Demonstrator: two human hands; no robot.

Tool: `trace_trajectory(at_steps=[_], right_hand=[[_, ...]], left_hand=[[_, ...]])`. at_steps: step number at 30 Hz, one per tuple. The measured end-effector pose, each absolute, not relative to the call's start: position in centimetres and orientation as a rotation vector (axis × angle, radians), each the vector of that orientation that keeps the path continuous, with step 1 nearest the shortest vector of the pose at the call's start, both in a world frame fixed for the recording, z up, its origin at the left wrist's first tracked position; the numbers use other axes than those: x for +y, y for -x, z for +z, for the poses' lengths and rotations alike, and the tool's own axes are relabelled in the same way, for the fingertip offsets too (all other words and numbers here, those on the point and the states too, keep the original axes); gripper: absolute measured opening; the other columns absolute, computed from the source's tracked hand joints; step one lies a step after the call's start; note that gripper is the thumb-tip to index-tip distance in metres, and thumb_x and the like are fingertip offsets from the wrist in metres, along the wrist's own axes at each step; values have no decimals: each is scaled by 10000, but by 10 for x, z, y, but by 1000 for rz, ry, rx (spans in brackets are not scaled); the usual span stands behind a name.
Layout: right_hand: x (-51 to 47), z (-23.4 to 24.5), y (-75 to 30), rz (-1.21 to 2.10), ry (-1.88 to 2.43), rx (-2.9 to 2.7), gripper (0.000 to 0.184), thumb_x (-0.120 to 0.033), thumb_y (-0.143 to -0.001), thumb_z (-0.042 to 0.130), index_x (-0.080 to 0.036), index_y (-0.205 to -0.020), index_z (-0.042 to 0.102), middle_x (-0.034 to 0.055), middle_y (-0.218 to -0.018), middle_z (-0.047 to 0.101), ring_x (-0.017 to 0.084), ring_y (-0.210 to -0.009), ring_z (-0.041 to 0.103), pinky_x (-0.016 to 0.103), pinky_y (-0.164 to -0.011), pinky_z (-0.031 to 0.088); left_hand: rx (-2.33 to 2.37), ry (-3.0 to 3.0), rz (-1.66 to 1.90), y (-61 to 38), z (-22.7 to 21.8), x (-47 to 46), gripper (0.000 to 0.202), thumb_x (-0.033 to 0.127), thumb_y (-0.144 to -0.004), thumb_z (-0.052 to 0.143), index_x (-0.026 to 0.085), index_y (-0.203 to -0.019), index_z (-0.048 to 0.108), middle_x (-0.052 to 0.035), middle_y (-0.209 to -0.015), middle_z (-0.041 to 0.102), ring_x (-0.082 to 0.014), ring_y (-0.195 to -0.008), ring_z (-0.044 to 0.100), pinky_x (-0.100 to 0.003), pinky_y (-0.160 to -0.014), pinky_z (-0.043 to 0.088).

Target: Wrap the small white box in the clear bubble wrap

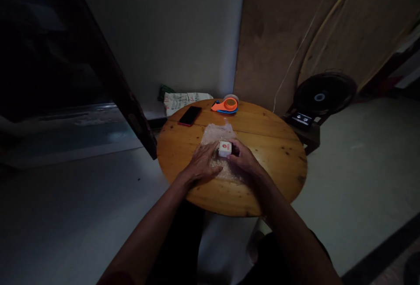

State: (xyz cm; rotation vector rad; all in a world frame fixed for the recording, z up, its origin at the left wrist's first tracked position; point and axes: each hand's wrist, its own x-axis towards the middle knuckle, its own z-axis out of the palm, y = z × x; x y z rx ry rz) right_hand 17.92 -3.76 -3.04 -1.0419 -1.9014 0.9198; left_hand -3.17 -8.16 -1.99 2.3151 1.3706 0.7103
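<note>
A small white box (225, 149) with a red mark on top is over a sheet of bubble wrap (215, 132) on the round wooden table. My right hand (243, 157) is closed on the box from its right side, thumb near the front and fingers behind. My left hand (204, 162) lies over the left part of the bubble wrap, fingers stretched out and thumb apart, its fingertips close to the box's left side. Whether those fingertips touch the box I cannot tell.
Behind the wrap, an orange and blue tape dispenser (227, 104) and a red-edged phone (190, 116) lie on the wooden table (278, 145). A black fan (323, 93) stands at the right. Boards (269, 35) lean against the wall, and a printed sack (183, 99) is behind the table.
</note>
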Motion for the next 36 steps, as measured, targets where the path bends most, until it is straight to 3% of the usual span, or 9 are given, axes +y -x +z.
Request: trace_trajectory(at_steps=[5, 8, 12, 15, 24, 29, 36], right_hand=[[-36, -33, -180, 950, 1026, -1885, 619, -130, -662, 627, -238, -1260, 507, 54, -1207, 601, 225, -1075, 585, 396, -962, 447], [-38, -31, -180, 1054, 984, -1808, 636, -129, -647, 615, -233, -1264, 500, 52, -1183, 615, 215, -1057, 596, 374, -934, 469], [-42, -21, -177, 1148, 955, -1696, 556, -165, -635, 619, -214, -1185, 548, 65, -1162, 623, 219, -1033, 610, 375, -918, 475], [-47, -11, -175, 1150, 991, -1636, 505, -203, -636, 644, -207, -1135, 572, 76, -1146, 637, 229, -1012, 621, 390, -907, 476], [-50, -6, -179, 1188, 1000, -1597, 458, -225, -698, 580, -227, -1156, 593, 50, -1192, 640, 231, -1085, 591, 386, -954, 455], [-30, -28, -187, 1002, 1104, -1503, 338, -392, -819, 510, -228, -1089, 629, 53, -1192, 637, 226, -1110, 566, 386, -946, 456], [-22, -37, -194, 959, 1202, -1428, 373, -458, -809, 485, -225, -1068, 620, 55, -1111, 649, 208, -983, 606, 372, -847, 503]], left_hand=[[1379, -2313, 721, 32, -22, -79, 890, 403, -726, 662, 216, -1480, 229, -117, -1495, 356, -296, -1390, 302, -513, -1158, 196], [1432, -2277, 821, 37, -15, -79, 776, 377, -768, 629, 194, -1450, 308, -119, -1496, 356, -296, -1417, 245, -496, -1147, 244], [1553, -2293, 1029, 47, -2, -93, 455, 268, -835, 545, 200, -1284, 525, -86, -1319, 555, -265, -1352, 360, -473, -1113, 318], [1506, -2431, 939, 51, 2, -116, 304, 252, -822, 571, 213, -1115, 640, -72, -1155, 640, -270, -1248, 460, -484, -1077, 353], [1410, -2626, 575, 42, 4, -146, 224, 263, -807, 594, 247, -1025, 645, -59, -1114, 635, -294, -1267, 416, -566, -1140, 144], [1376, -2683, 482, 35, 12, -142, 92, 218, -811, 570, 215, -879, 632, -58, -994, 641, -263, -1152, 482, -521, -1108, 220], [1405, -2739, 453, 27, 7, -138, 104, 210, -848, 524, 202, -780, 603, -43, -919, 625, -214, -989, 538, -491, -1099, 243]])
